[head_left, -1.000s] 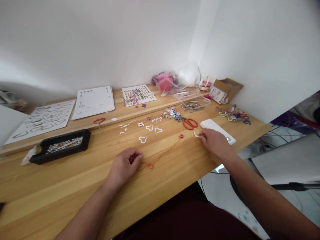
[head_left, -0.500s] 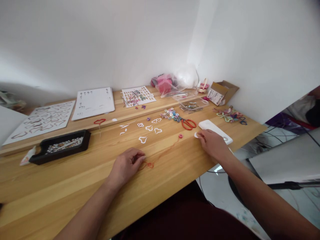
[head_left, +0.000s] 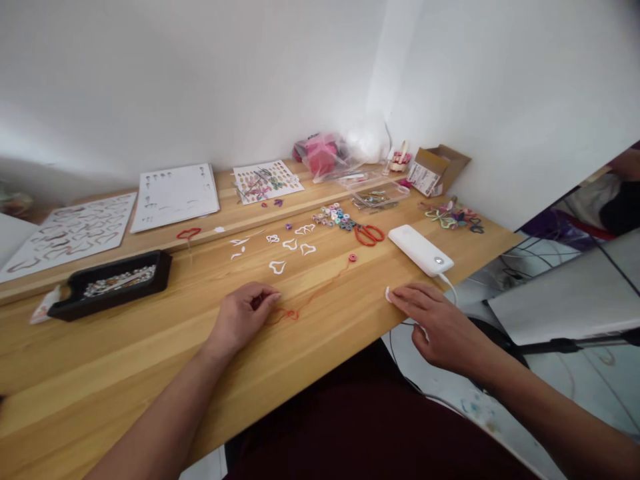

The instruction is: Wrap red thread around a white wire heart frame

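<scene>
My left hand (head_left: pixel 245 313) rests on the wooden table (head_left: pixel 210 373) with thumb and forefinger pinched together. Loose orange thread (head_left: pixel 291 315) leads into that pinch; anything else inside the fingers is hidden. The thread runs across to a small red spool (head_left: pixel 353 258). Near the table's front edge, my right hand (head_left: pixel 440 327) lies with fingers stretched out and its thumb apart. Its fingertips touch a small white piece (head_left: pixel 387 294). Several white cut-out outlines (head_left: pixel 277 267) lie beyond my left hand.
A white power bank (head_left: pixel 417 248) with a cable lies beyond my right hand, beside red-handled scissors (head_left: pixel 369 235) and several coloured spools (head_left: pixel 333 215). At left stands a black tray (head_left: pixel 113 303). Printed sheets (head_left: pixel 175 200) and a cardboard box (head_left: pixel 435 170) sit farther back.
My right hand has moved away from the power bank toward the table's front edge, bringing the white piece along. Its fingers have straightened. My left hand keeps its pinch; the view has shifted slightly.
</scene>
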Tool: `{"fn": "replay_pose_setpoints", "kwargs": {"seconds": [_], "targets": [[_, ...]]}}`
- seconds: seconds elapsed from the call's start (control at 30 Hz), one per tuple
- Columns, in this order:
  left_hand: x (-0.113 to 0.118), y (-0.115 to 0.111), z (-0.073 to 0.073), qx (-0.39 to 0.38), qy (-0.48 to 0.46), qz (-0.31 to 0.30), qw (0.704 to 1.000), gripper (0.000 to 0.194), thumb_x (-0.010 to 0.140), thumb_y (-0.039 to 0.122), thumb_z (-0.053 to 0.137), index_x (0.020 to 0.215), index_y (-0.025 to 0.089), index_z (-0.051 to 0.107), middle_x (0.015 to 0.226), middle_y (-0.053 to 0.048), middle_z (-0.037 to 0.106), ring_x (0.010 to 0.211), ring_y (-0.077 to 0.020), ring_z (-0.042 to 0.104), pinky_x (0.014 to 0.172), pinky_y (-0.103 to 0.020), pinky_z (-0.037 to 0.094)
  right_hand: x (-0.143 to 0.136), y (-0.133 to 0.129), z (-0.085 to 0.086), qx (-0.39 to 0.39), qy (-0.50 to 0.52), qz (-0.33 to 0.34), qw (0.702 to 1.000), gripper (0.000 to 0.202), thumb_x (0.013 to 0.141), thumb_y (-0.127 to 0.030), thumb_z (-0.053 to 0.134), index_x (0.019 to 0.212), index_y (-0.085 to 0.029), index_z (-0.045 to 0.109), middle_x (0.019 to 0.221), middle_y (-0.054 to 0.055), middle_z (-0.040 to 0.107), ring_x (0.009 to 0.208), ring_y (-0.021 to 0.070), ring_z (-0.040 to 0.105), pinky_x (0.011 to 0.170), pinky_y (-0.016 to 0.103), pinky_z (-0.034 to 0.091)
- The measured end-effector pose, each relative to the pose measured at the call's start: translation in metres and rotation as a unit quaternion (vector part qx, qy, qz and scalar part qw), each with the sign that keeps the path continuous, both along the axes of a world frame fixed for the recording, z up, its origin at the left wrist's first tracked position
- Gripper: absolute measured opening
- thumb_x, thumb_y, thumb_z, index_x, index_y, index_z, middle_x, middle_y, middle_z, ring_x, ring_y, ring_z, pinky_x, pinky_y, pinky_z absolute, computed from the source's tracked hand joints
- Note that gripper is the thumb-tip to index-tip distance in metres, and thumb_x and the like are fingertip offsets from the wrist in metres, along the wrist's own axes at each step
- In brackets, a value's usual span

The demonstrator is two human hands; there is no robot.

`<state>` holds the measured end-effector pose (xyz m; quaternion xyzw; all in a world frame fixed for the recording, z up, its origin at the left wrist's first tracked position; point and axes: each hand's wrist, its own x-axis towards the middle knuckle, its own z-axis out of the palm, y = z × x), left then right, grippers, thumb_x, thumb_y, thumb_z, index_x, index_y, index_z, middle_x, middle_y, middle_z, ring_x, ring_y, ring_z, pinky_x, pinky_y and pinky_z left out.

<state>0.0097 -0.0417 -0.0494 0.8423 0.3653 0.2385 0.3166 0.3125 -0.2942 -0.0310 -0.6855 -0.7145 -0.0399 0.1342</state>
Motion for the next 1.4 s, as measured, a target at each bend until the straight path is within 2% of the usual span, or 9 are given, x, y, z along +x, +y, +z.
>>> {"fn": "replay_pose_setpoints", "kwargs": {"seconds": [0.23, 0.33, 0.43, 0.53, 0.63, 0.73, 0.87, 1.2, 1.4], "targets": [[-0.003, -0.001, 0.0, 0.036, -0.05, 0.064, 0.996, 0.026, 0.085, 0.045, 0.061, 0.082, 0.021, 0.07, 0.076, -0.003, 0.07, 0.067, -0.0158, 0.059, 0.063, -0.026, 0.045, 0.0, -0.015, -0.017, 0.088, 0.124, -0.013, 0.988, 0.032, 0.092, -0.016, 0.056, 0.114, -0.032, 0.073, 0.109, 0.002, 0.074, 0.104, 0.0228, 0.064, 0.1, 0.045, 0.05], [-0.002, -0.005, 0.003, 0.062, -0.086, 0.112, 0.988, 0.027, 0.084, 0.046, 0.062, 0.083, 0.02, 0.07, 0.072, -0.002, 0.067, 0.062, -0.0144, 0.054, 0.061, -0.026, 0.043, -0.006, -0.013, -0.006, 0.106, 0.269, -0.106, 0.951, 0.016, 0.09, -0.029, 0.063, 0.097, -0.03, 0.077, 0.095, 0.003, 0.075, 0.091, 0.0225, 0.066, 0.087, 0.042, 0.053], [0.007, -0.018, 0.014, 0.068, -0.12, 0.137, 0.981, 0.028, 0.086, 0.046, 0.059, 0.087, 0.02, 0.07, 0.077, -0.003, 0.068, 0.065, -0.0146, 0.055, 0.062, -0.026, 0.043, -0.012, -0.004, 0.011, 0.081, 0.502, -0.216, 0.833, 0.022, 0.08, -0.045, 0.074, 0.088, -0.025, 0.078, 0.085, 0.004, 0.072, 0.068, 0.0175, 0.06, 0.059, 0.032, 0.049], [0.024, -0.038, 0.036, 0.084, -0.136, 0.06, 0.985, 0.023, 0.089, 0.039, 0.058, 0.093, 0.02, 0.071, 0.094, -0.005, 0.072, 0.086, -0.018, 0.063, 0.077, -0.03, 0.048, -0.017, 0.01, 0.026, 0.05, 0.679, -0.227, 0.696, 0.029, 0.066, -0.045, 0.084, 0.081, -0.022, 0.077, 0.073, 0.002, 0.065, 0.057, 0.011, 0.049, 0.046, 0.024, 0.035], [0.047, -0.061, 0.063, 0.086, -0.123, -0.035, 0.988, 0.016, 0.087, 0.034, 0.062, 0.091, 0.022, 0.072, 0.095, -0.005, 0.073, 0.097, -0.0209, 0.064, 0.095, -0.037, 0.045, -0.026, 0.023, 0.037, 0.017, 0.743, -0.198, 0.639, 0.032, 0.06, -0.041, 0.088, 0.079, -0.019, 0.076, 0.069, 0.002, 0.061, 0.059, 0.0101, 0.049, 0.044, 0.022, 0.032], [0.07, -0.078, 0.083, -0.08, -0.12, -0.091, 0.985, 0.018, 0.085, 0.036, 0.065, 0.087, 0.02, 0.072, 0.087, -0.004, 0.073, 0.083, -0.0186, 0.065, 0.083, -0.033, 0.049, -0.039, 0.033, 0.044, -0.003, 0.756, -0.18, 0.63, 0.034, 0.058, -0.04, 0.089, 0.076, -0.017, 0.073, 0.066, 0.001, 0.059, 0.057, 0.0094, 0.048, 0.044, 0.021, 0.032], [0.094, -0.091, 0.085, -0.281, -0.111, -0.147, 0.942, 0.029, 0.078, 0.044, 0.072, 0.088, 0.017, 0.072, 0.082, -0.005, 0.072, 0.07, -0.0143, 0.062, 0.066, -0.026, 0.046, -0.056, 0.038, 0.046, -0.019, 0.736, -0.147, 0.66, 0.032, 0.063, -0.041, 0.086, 0.075, -0.017, 0.069, 0.065, -0.001, 0.058, 0.053, 0.0071, 0.042, 0.044, 0.021, 0.031], [0.107, -0.097, 0.072, -0.357, -0.186, -0.062, 0.913, 0.028, 0.065, 0.039, 0.08, 0.066, 0.015, 0.065, 0.062, 0.0, 0.06, 0.056, -0.0081, 0.047, 0.053, -0.022, 0.036, -0.048, 0.034, 0.049, -0.029, 0.745, -0.139, 0.651, 0.036, 0.072, -0.05, 0.077, 0.083, -0.016, 0.072, 0.077, 0.005, 0.065, 0.066, 0.0129, 0.058, 0.047, 0.022, 0.037], [0.114, -0.102, 0.069, -0.347, -0.184, -0.054, 0.918, 0.029, 0.066, 0.04, 0.08, 0.068, 0.015, 0.066, 0.061, 0.0, 0.059, 0.055, -0.0078, 0.045, 0.052, -0.022, 0.035, -0.052, 0.039, 0.045, -0.013, 0.677, -0.125, 0.725, 0.035, 0.074, -0.047, 0.076, 0.065, -0.017, 0.062, 0.062, -0.001, 0.057, 0.05, 0.0066, 0.039, 0.045, 0.023, 0.028]]}}
